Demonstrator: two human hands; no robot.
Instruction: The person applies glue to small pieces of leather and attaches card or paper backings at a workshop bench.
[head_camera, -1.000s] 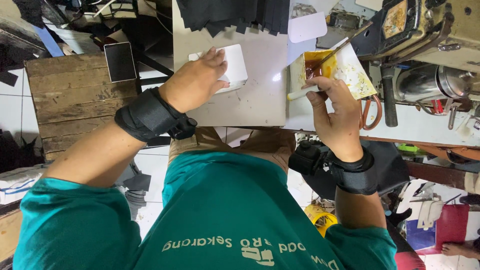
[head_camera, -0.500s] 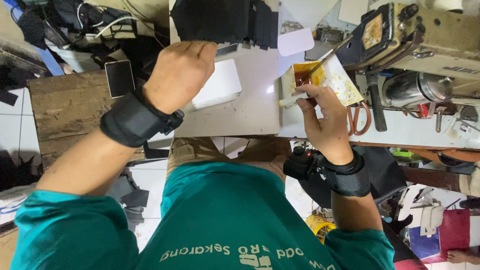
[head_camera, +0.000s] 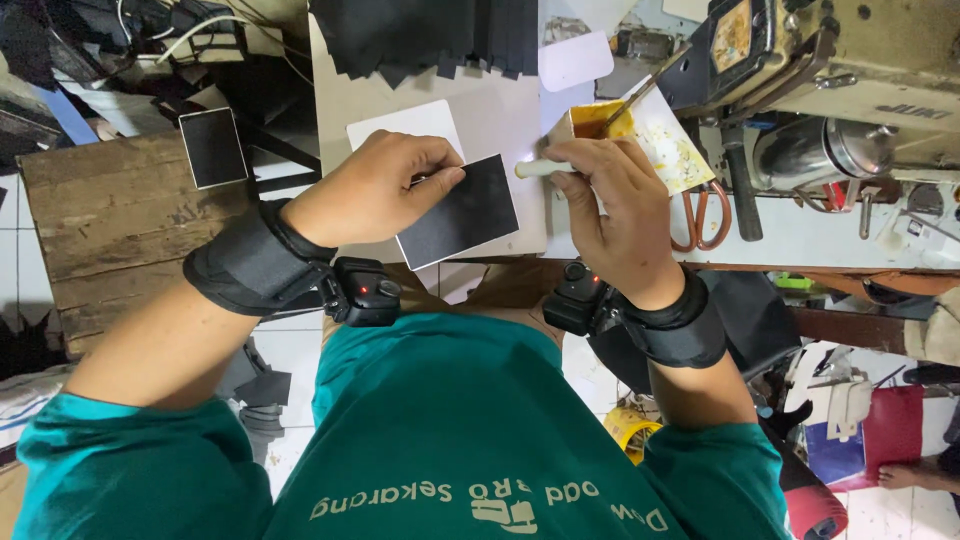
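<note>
My left hand (head_camera: 375, 190) pinches a black rectangular piece (head_camera: 462, 212) and holds it over the near edge of the grey board (head_camera: 500, 110). A white card (head_camera: 400, 128) lies on the board just behind that hand. My right hand (head_camera: 620, 205) grips a brush with a white handle (head_camera: 545, 168); its thin shaft runs up into an open tin of yellow glue (head_camera: 597, 120). The tin rests on a glue-stained paper sheet (head_camera: 672, 140). Both wrists wear black straps with small devices.
A stack of black cut pieces (head_camera: 430, 35) lies at the board's far edge. Orange-handled scissors (head_camera: 690, 215) and a sewing machine (head_camera: 840, 70) stand at the right. A wooden bench (head_camera: 120, 215) with a small black piece (head_camera: 212, 147) is at the left.
My left hand reached to the black stack at the back and came back to the near edge holding one black piece. My right hand kept its grip on the brush.
</note>
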